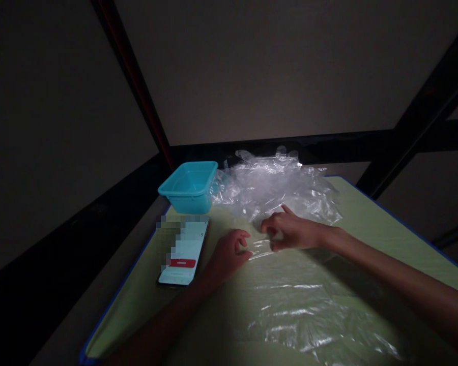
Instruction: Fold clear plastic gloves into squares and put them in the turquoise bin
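A clear plastic film [305,305], thin and wrinkled, lies flat on the table towards me, and its far end [261,248] comes up between my hands. My left hand [232,250] is at the left side of that end, with fingers curved and a gap between thumb and fingertips. Opposite it, my right hand [290,230] is bent over the film's right side, its thumb and fingers also apart. Just beyond my right hand spreads a loose heap of clear plastic gloves [275,180], with finger shapes showing at its back edge.
A turquoise plastic basin [191,195] stands at the table's back left corner, against the heap. Nearer me lies a phone [185,254] with its screen lit. The pale green table [366,218] has a blue edge. A wall [275,76] with dark beams rises behind.
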The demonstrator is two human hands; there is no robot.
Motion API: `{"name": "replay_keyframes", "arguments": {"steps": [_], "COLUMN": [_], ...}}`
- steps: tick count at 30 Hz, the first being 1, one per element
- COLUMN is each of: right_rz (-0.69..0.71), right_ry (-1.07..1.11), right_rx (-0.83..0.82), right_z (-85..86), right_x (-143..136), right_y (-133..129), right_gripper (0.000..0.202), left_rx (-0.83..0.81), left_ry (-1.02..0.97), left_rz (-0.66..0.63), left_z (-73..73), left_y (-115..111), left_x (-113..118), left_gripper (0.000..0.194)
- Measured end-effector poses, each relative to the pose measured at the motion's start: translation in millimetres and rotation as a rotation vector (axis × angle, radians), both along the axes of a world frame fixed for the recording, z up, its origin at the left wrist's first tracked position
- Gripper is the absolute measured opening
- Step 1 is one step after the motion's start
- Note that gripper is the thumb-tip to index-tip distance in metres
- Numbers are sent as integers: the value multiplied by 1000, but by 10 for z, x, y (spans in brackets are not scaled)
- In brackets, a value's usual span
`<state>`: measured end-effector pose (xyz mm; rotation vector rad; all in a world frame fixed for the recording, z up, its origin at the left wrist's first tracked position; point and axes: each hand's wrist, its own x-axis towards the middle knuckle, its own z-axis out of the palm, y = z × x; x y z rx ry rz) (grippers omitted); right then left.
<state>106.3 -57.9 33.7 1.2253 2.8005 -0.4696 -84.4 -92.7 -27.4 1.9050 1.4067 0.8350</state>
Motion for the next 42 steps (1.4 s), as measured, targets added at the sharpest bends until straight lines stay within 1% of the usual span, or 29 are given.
{"name": "replay_keyframes", "arguments": {"steps": [2, 3, 6, 9, 12, 15, 18, 21, 24, 27, 31, 33, 36, 40, 42], "right_rz": [4, 9, 13, 12, 26, 32, 37, 62, 113, 187, 263, 266, 241, 151, 140], "right_ry": [-5, -2, 59, 173, 274, 370, 458, 481, 435, 354, 282, 299, 350, 331, 308], "right_rx": [15, 29, 163, 327, 393, 440, 469, 458, 389, 320, 231, 201, 210, 231, 230], "right_z": [5, 2, -34, -94, -166, -244, -314, -355, -364, -355, -306, -274, -253, -295, -324], "right_x": [28, 48, 134, 236, 332, 410, 469, 512, 542, 558, 563, 569, 580, 571, 552], "right_y": [-30, -52, -139, -231, -308, -371, -424, -466, -497, -526, -573, -593, -599, -572, -562], "right_gripper": [13, 11, 17, 14, 11, 16, 18, 18, 23, 26, 21, 24, 28, 36, 44], "left_rx": [-32, -44, -48, -26, -34, -47, -31, -18, -8, 11, 58, 90, 110, 153, 181], "left_ry": [-13, -20, -40, -62, -93, -124, -142, -149, -151, -129, -84, -68, -38, 13, 52], "left_rz": [-8, -11, 2, 33, 33, 33, 43, 45, 40, 19, 8, 12, 6, -9, -20], "left_z": [-1, -1, 2, 4, -2, -7, 8, 32, 37, 22, -1, -4, 5, 16, 6], "left_y": [3, 0, -20, -36, -35, -26, -24, -31, -37, -38, -45, -57, -81, -110, -122], "left_x": [-2, -2, 9, 24, 33, 33, 31, 31, 31, 21, 4, 4, 18, 39, 41], "left_gripper": [31, 30, 27, 29, 27, 16, 12, 14, 16, 19, 23, 27, 30, 28, 28]}}
